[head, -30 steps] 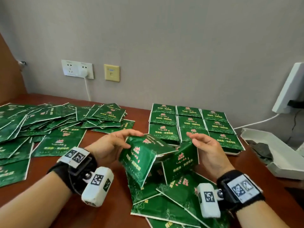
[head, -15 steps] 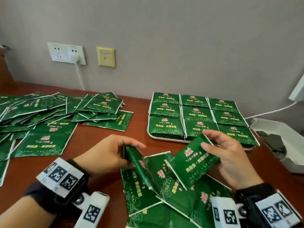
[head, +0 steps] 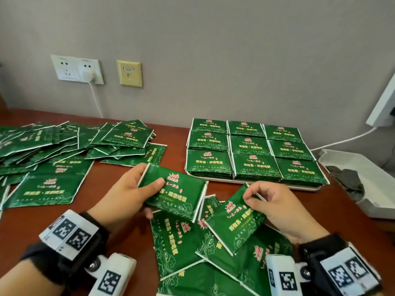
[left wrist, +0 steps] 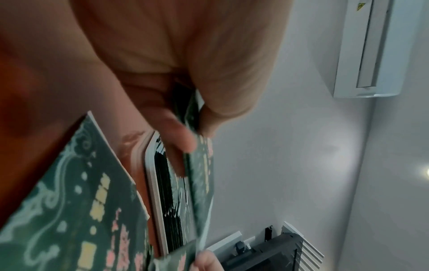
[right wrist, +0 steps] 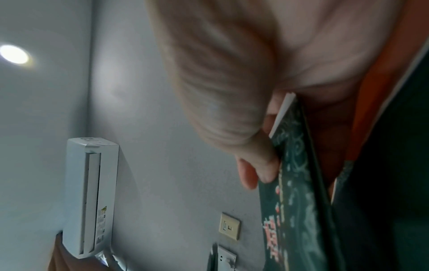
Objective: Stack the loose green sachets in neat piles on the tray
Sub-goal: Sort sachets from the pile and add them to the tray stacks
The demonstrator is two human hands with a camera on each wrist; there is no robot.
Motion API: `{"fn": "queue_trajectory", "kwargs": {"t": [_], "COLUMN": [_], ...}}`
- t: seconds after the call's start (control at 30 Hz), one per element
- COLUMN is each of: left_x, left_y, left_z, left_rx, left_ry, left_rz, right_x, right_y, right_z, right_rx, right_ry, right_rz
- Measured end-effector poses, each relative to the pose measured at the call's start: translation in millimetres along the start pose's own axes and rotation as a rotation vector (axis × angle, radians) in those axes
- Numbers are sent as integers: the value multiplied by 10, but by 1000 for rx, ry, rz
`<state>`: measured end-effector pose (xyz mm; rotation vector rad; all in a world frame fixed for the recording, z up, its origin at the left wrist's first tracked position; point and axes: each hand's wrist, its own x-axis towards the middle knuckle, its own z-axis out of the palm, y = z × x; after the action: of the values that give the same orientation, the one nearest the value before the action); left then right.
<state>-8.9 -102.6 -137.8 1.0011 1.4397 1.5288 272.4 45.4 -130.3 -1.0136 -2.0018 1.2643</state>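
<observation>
A plain indoor room, most likely an office or hotel-type room. A reddish-brown wooden counter (head: pixel 119 227) stands against a bare grey wall (head: pixel 235 60) carrying a white power socket (head: pixel 77 69) and a beige data outlet (head: pixel 129 73). A white air conditioner (right wrist: pixel 91 196) is mounted high on the wall.

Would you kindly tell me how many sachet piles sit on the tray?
9, in a three-by-three grid on the tray: three along the back, three across the middle, three at the front; none looks hidden.
</observation>
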Motion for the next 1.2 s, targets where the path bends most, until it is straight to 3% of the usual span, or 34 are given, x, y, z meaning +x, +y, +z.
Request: {"fn": "queue_trajectory", "kwargs": {"t": [0.1,0.17,0.27,0.43,0.6,0.8,0.93,1.2], "left_x": [111,284,711,1582,2305,2646,2759,2790], "left_y": [108,253,549,1006,943,784,667,582], "left_z": [110,204,417,682,616,461,471,477], "left_rx": [-115,25,54,60,245,377,409,669], "left_ry": [105,80,65,136,69,44,-21,-12], "left_rz": [-9,18,108,110,68,128,82,102], "right_x": [-7,34,187,756,1488,2151,2393,2445], "right_y": [-40,-101,-220,-354,-485,-467,-427,-470], "right_z": [8,-17,-126,-449,-793,-878,-833,-806], "right_rx": [170,342,509,450,478,253,74,-525], "right_ry": [64,144,193,311,422,450,392,319], "right_rz": [41,70,39,14,107,175,213,210]}}
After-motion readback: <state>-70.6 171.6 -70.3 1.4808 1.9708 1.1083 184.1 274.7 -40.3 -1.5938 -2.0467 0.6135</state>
